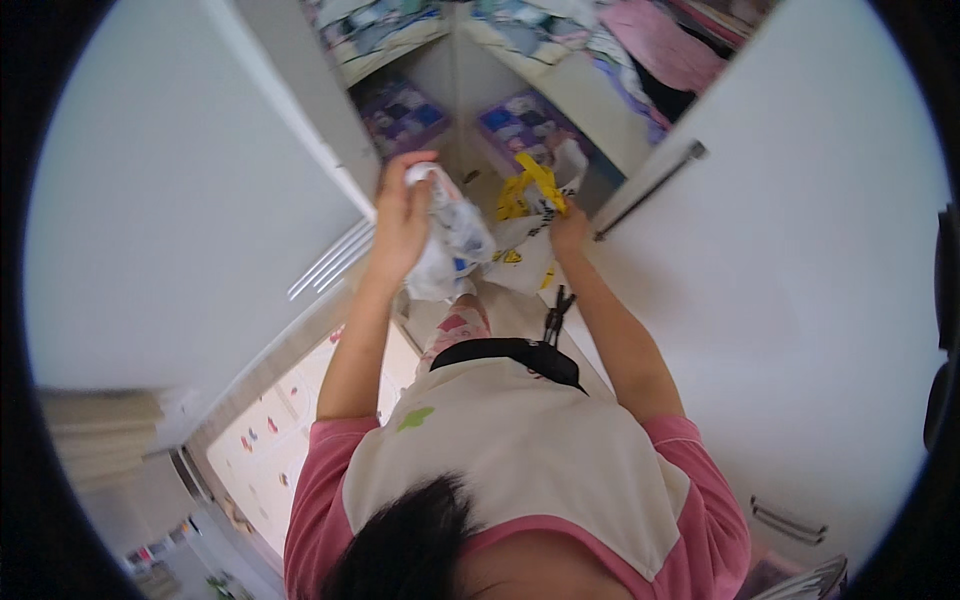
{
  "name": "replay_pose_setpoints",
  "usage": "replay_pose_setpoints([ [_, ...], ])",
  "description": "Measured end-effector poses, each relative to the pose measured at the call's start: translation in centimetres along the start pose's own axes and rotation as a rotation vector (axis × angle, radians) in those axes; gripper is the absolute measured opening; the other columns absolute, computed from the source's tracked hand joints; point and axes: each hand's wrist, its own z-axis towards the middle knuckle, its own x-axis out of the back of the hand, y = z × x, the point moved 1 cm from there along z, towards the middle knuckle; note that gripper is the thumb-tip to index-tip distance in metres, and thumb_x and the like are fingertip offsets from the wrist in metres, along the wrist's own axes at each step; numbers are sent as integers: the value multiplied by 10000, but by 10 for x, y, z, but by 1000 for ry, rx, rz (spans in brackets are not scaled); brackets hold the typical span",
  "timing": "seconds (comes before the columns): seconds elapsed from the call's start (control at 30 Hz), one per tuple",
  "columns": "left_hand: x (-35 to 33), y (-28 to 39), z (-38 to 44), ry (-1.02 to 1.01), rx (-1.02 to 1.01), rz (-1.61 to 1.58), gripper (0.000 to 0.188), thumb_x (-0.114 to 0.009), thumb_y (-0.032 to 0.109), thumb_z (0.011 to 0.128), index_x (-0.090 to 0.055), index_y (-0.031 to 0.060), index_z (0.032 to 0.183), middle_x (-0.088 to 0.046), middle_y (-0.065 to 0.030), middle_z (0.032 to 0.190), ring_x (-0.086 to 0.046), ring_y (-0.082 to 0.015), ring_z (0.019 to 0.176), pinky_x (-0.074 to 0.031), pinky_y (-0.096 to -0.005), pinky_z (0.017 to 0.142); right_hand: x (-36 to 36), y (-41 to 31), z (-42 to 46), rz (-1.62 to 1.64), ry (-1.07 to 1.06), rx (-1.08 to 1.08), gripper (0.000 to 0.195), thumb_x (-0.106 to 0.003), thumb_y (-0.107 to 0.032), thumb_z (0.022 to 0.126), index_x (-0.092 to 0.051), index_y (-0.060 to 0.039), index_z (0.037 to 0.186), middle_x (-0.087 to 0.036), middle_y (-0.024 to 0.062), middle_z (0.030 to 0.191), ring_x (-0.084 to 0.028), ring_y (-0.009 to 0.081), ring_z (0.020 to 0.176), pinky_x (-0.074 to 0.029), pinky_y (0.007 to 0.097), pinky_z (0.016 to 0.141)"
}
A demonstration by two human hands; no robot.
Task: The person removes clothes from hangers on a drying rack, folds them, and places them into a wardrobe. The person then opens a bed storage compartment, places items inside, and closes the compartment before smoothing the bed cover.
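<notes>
My left hand (403,221) grips a crumpled, partly see-through white plastic bag (459,225). Something dark and blue shows through its film, but I cannot tell what. To the right, my right hand (570,231) holds a larger white plastic bag (521,262) by its yellow handle strip (541,180). Black and yellow print covers this second bag, which hangs low above the floor. The two bags are close together and may touch. Whatever is inside the printed bag is hidden.
Ahead, a purple patterned storage box (532,124) sits under a shelf with folded bedding (517,30); a similar view repeats at left, perhaps a reflection. White doors flank me, with a dark bar handle (652,191) on the right. A bed with a printed sheet (262,427) is lower left.
</notes>
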Motion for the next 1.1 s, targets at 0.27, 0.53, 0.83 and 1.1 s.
replay_pose_setpoints([
  [0.27, 8, -18, 9, -92, 71, -186, 300, -430, -28, 896, -467, 29, 1188, -503, -134, 1024, -578, -228, 910, -449, -315, 801, 22, -34, 16, -325, -777, 583, 406, -512, 91, 755, -619, -24, 1129, -618, 202, 1116, -579, 361, 1035, -448, 386, 909],
  [0.53, 3, -37, 7, 3, 30, -120, 247, -497, 77, 897, -479, 80, 1143, -559, -153, 993, -581, -283, 887, -452, -356, 760, -74, -74, -86, -230, -1168, 857, 263, -575, -15, 804, -640, -5, 1059, -624, 184, 1111, -585, 343, 1049, -459, 356, 910],
  [0.83, 15, -45, 2, 56, -7, -248, 288, -552, 34, 818, -506, -8, 1100, -579, -194, 921, -576, -374, 861, -458, -414, 739, -222, -76, -132, -269, -1085, 980, 269, -588, -73, 823, -627, -1, 1079, -624, 187, 1109, -581, 330, 1060, -446, 358, 920],
  [1.1, 32, -62, 8, 139, -82, -189, 275, -542, 39, 829, -509, -18, 1097, -596, -186, 938, -587, -367, 884, -470, -409, 755, -261, -96, -111, -364, -1029, 1006, 287, -599, -124, 841, -616, 3, 1098, -624, 190, 1107, -577, 319, 1070, -435, 360, 929],
])
